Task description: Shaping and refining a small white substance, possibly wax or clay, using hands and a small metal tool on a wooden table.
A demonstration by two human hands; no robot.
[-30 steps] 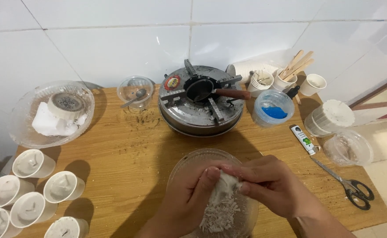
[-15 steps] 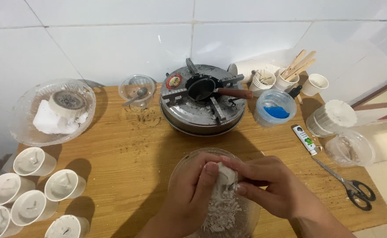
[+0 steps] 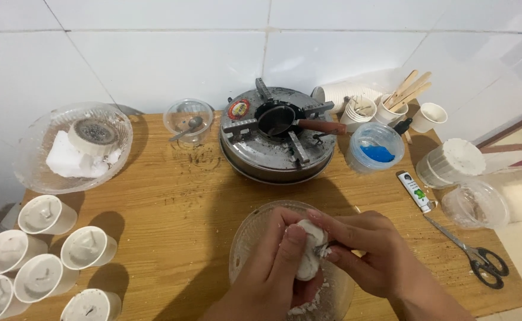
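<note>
Wooden table (image 3: 171, 208), both hands, left (image 3: 273, 267) and right (image 3: 371, 252), fingers closed around white wax lump (image 3: 308, 249) over clear bowl (image 3: 246, 238)

Both hands at six o'clock over a clear glass bowl (image 3: 246, 238): left hand (image 3: 276, 270) cupping a white wax lump (image 3: 308, 255), right hand (image 3: 371, 252) pinching its side with the fingertips. White crumbs in the bowl beneath. At twelve o'clock, a round metal stove (image 3: 273, 148) bearing a small dark pot (image 3: 276, 119). At nine o'clock, white cups (image 3: 46, 249) filled with wax. At three o'clock, scissors (image 3: 475, 255) flat on the wooden table (image 3: 171, 208). At two o'clock, a tub of blue dye (image 3: 375, 148).
</note>
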